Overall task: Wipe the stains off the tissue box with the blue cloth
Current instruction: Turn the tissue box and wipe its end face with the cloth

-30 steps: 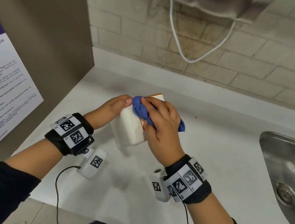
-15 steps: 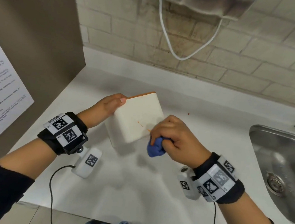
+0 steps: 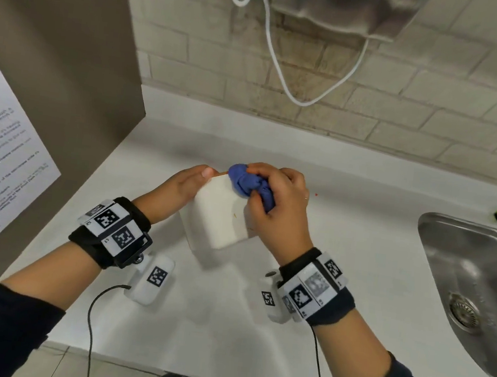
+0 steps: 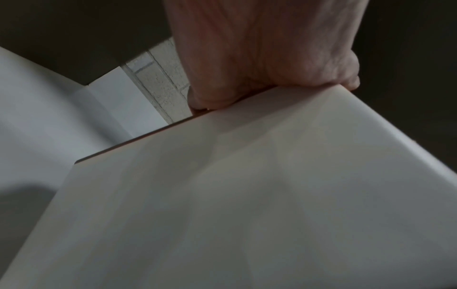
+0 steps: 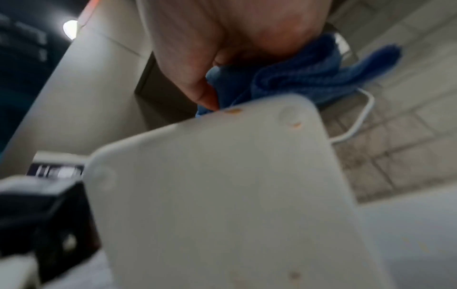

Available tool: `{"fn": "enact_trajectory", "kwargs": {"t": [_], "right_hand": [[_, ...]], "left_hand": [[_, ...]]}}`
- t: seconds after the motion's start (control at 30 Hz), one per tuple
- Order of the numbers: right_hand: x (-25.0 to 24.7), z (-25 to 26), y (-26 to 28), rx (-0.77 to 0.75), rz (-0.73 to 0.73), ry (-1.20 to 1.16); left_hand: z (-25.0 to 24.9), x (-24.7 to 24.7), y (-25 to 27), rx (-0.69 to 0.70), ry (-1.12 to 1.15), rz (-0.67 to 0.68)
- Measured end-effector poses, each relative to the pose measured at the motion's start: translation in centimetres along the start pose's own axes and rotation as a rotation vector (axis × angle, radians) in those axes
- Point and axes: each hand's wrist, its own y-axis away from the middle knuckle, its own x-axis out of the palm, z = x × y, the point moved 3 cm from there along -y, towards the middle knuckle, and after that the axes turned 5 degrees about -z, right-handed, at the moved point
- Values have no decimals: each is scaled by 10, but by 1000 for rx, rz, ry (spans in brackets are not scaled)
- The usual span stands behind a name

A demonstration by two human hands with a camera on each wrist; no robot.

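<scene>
- Now the right hand [image 3: 279,204] is up at the far top edge of the tissue box [image 3: 219,216], fingers curled tight round the bunched blue cloth [image 3: 249,183]; half a second ago it was low at the box's near right corner with the cloth by the countertop.
- The cloth presses against the box's upper face near the orange-edged rim, much where it was a second ago.
- The left hand [image 3: 179,186] has kept its place, thumb and fingers clamped over the box's top left edge; the left wrist view shows the fingers [image 4: 259,78] hooked over that rim.
- The box stays tilted on the white countertop [image 3: 356,262], between the two hands.
- Small orange stains [image 5: 233,111] show on the box's pale face in the right wrist view, just below the cloth.
- The steel sink [image 3: 472,282] lies well to the right.
</scene>
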Motion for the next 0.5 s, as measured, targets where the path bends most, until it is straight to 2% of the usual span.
{"fn": "enact_trajectory", "kwargs": {"t": [0.1,0.2,0.37,0.43,0.5], "right_hand": [[7,4,-4,7,44,-10],[18,12,-3,-60,112,-50],[24,17,16,-188,383,-71],[11,12,20,-175,488,-105],[-8,4,18,-89,567,-131]], "left_hand": [[-3,1,0,-12,7,-21],[-4,-2,-1,-24,18,-29],[-6,-6,-3,-20,20,24],[-5,-6,-4,-25,-10,36],[-5,-7,-2,-38,-34,29]]}}
